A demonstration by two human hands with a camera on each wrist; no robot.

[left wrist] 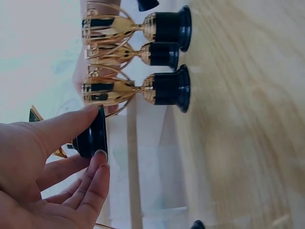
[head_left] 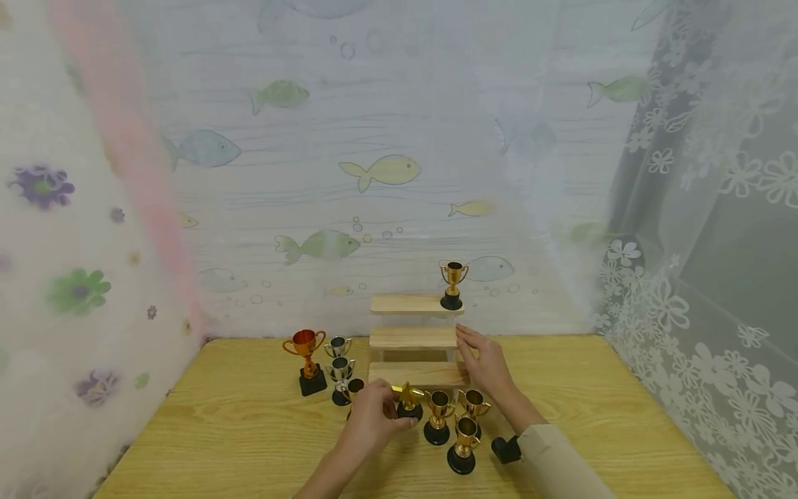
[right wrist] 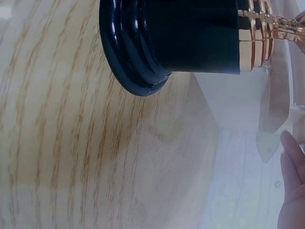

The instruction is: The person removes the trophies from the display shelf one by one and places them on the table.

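Note:
My left hand [head_left: 374,417] pinches the black base of a small gold star trophy [left wrist: 89,136] between thumb and fingertips, holding it in front of the bottom step of a three-step wooden display stand [head_left: 408,374]. My right hand [head_left: 488,362] is at the stand's right end, its extended fingertips right at the edge of the middle step. On the top step, at the right, a gold cup trophy [head_left: 454,281] stands upright. Three more gold cup trophies [head_left: 439,409] stand before the stand, between my hands. In the right wrist view, a black trophy base [right wrist: 190,38] is close up.
To the left stand a larger orange-bronze cup [head_left: 305,353], two silver cups [head_left: 341,374] and another cup [head_left: 355,389] partly hidden by my left hand. A black piece [head_left: 506,450] shows beside my right sleeve. A fish-patterned curtain [head_left: 386,201] hangs behind the wooden table [head_left: 218,430].

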